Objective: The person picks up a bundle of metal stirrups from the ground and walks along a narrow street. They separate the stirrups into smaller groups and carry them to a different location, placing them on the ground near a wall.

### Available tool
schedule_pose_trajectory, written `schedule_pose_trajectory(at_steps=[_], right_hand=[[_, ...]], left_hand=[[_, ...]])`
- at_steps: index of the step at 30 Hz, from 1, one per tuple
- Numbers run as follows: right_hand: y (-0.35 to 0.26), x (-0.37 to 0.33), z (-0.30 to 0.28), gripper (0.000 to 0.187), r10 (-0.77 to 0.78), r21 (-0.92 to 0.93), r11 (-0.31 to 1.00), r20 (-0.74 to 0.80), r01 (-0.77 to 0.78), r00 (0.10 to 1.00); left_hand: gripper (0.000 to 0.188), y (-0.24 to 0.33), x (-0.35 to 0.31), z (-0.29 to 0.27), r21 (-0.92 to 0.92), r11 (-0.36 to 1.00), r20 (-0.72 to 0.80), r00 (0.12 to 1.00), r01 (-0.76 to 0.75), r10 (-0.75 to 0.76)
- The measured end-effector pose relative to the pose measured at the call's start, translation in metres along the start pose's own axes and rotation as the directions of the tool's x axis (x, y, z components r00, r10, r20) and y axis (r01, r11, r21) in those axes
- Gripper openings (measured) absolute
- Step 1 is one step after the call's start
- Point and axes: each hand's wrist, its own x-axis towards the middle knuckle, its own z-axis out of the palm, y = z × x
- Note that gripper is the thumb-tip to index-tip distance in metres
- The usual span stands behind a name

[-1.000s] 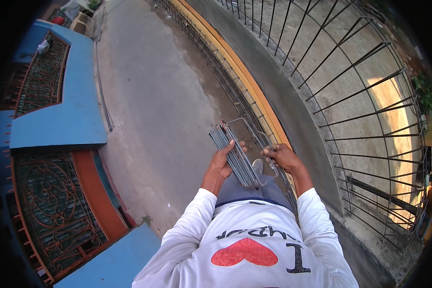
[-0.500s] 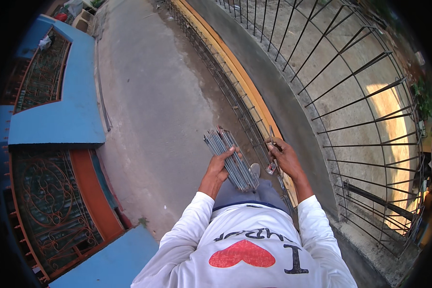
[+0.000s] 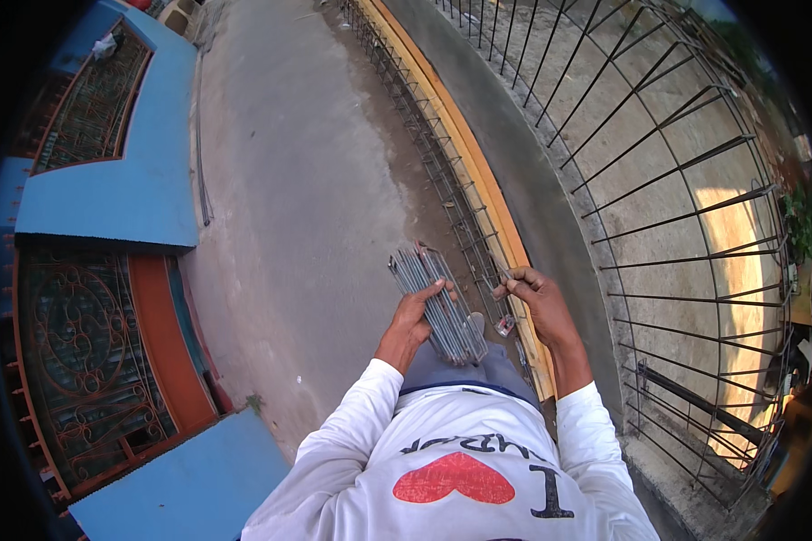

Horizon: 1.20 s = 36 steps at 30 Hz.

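My left hand (image 3: pixel 412 317) is wrapped round a bundle of grey steel stirrups (image 3: pixel 442 311), bent from thin bar into narrow rectangles and held in front of my waist. To its right, my right hand (image 3: pixel 537 293) has thumb and fingers pinched together beside the long rebar cage (image 3: pixel 456 194). What those fingers hold is too small and blurred to make out. Below the right hand lies a small red and white item (image 3: pixel 505 325), close to my shoe (image 3: pixel 476 323).
The cage runs along an orange-yellow board (image 3: pixel 478 167) at the edge of a grey concrete strip (image 3: pixel 514 153). Tall upright bars (image 3: pixel 686 167) stand at the right. A paved lane (image 3: pixel 289 180) lies left, bordered by a blue wall (image 3: pixel 144 207) and metal gate (image 3: pixel 90 370).
The thin rod seen sticking up from my right hand no longer shows there, and its fingers have dropped slightly. My left hand keeps the stirrups in nearly the same place. The whole view has shifted slightly.
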Motion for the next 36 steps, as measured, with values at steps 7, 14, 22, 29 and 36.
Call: schedule_pose_trajectory(at_steps=[7, 14, 22, 29, 36], right_hand=[[0.0, -0.032, 0.017, 0.023, -0.241, -0.452, 0.819, 0.289, 0.354, 0.926], [0.028, -0.046, 0.013, 0.02, -0.25, -0.629, 0.594, 0.448, 0.501, 0.858], [0.05, -0.046, 0.012, 0.024, -0.182, -0.756, 0.451, 0.443, 0.475, 0.878], [0.027, -0.022, 0.042, 0.031, -0.018, -0.579, 0.812, 0.093, 0.069, 0.996], [0.089, 0.034, 0.059, 0.036, -0.068, -0.086, 0.993, 0.15, 0.081, 0.986]], left_hand=[[0.021, 0.005, -0.001, -0.004, -0.134, 0.988, 0.038, 0.997, 0.07, -0.065], [0.023, 0.001, 0.006, -0.019, -0.151, 0.988, 0.108, 0.994, 0.044, -0.028], [0.028, -0.006, 0.002, -0.017, -0.105, 0.992, 0.103, 0.993, 0.069, -0.058], [0.026, -0.01, -0.01, -0.003, -0.034, 0.999, 0.082, 0.997, -0.007, 0.01], [0.027, -0.02, -0.002, 0.006, -0.073, 0.997, 0.101, 0.994, -0.039, 0.046]])
